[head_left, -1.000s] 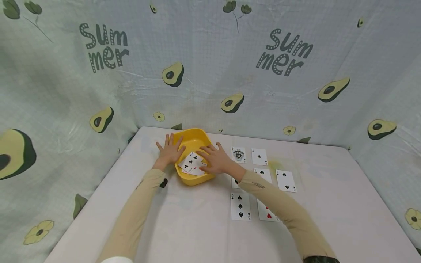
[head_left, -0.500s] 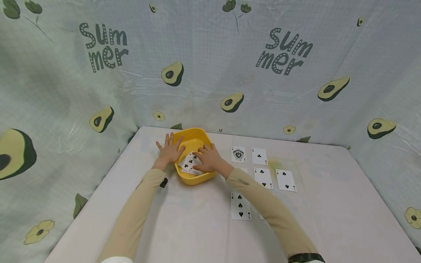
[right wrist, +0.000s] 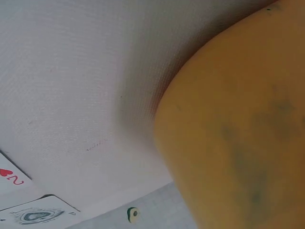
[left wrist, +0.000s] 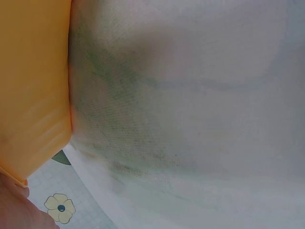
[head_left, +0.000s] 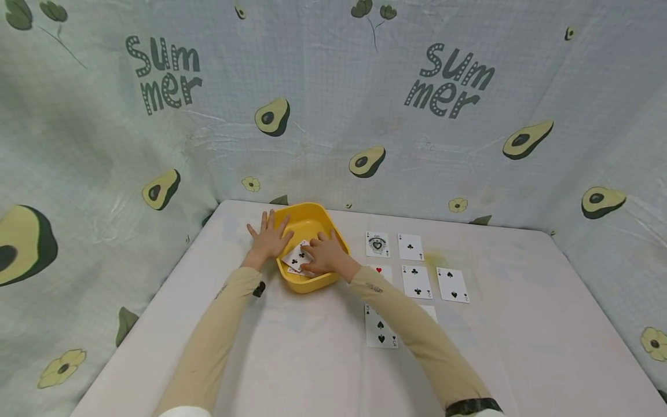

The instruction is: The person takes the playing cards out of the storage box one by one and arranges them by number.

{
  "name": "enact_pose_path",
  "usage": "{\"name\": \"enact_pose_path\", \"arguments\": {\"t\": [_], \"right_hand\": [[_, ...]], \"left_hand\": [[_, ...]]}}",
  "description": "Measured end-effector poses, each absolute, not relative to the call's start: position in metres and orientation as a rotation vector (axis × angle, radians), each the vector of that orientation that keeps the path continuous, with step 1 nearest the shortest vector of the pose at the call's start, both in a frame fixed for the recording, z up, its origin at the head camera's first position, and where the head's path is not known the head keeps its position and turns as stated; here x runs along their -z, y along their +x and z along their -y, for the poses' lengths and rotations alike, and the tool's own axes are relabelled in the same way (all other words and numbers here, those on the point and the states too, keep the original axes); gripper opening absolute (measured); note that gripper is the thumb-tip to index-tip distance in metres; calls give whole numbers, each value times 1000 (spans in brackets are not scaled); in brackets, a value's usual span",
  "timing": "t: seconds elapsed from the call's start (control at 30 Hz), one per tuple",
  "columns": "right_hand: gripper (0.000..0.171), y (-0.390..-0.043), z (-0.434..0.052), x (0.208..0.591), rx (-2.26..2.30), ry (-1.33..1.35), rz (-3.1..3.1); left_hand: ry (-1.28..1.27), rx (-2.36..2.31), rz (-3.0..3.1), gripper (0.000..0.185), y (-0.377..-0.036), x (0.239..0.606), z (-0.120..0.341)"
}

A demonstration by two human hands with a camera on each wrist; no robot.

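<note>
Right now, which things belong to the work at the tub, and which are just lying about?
In hand:
- square yellow plastic tub
- white playing cards inside it
- left hand flat on its rim
- right hand on those cards

Lying about:
- face-up cards laid in rows on the table
- avocado-print cloth backdrop

A plain yellow tub [head_left: 307,223] sits on a white table [head_left: 292,359] — the backdrop [head_left: 333,116] pale green, patterned with avocados — sleeves [head_left: 208,341] beige.

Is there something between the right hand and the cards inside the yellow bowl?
Nothing visible. The right hand reaches over the rim of the yellow bowl and lies directly on the cards in it. The left hand rests flat on the bowl's left rim, beside them.
</note>
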State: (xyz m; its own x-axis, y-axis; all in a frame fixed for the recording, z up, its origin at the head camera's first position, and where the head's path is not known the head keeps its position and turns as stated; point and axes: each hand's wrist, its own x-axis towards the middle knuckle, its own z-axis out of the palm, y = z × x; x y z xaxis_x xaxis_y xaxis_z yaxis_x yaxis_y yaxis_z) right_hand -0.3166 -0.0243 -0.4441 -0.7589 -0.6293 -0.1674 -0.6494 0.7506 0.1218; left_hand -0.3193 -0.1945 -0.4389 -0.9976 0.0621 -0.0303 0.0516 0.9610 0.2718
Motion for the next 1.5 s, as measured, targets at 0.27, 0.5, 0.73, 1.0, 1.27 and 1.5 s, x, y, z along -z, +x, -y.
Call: {"name": "enact_pose_path", "arguments": {"t": [0.27, 0.5, 0.73, 1.0, 1.27, 1.5], "right_hand": [[64, -317, 28, 448, -256, -1029, -2823], [66, -315, 29, 448, -265, -1037, -2823], [62, -316, 27, 447, -283, -989, -2840], [61, -317, 25, 446, -259, -994, -2819], [61, -319, 24, 448, -307, -1041, -2854], [64, -320, 21, 448, -292, -1082, -2891]], "left_hand": [[79, -418, -3054, 57, -318, 436, 194], [88, -434, -3059, 57, -318, 437, 194], [102, -447, -3055, 56, -318, 437, 195], [97, -441, -3057, 56, -318, 436, 195], [96, -448, -3067, 56, -320, 439, 195], [94, -455, -3053, 57, -320, 439, 195]]}}
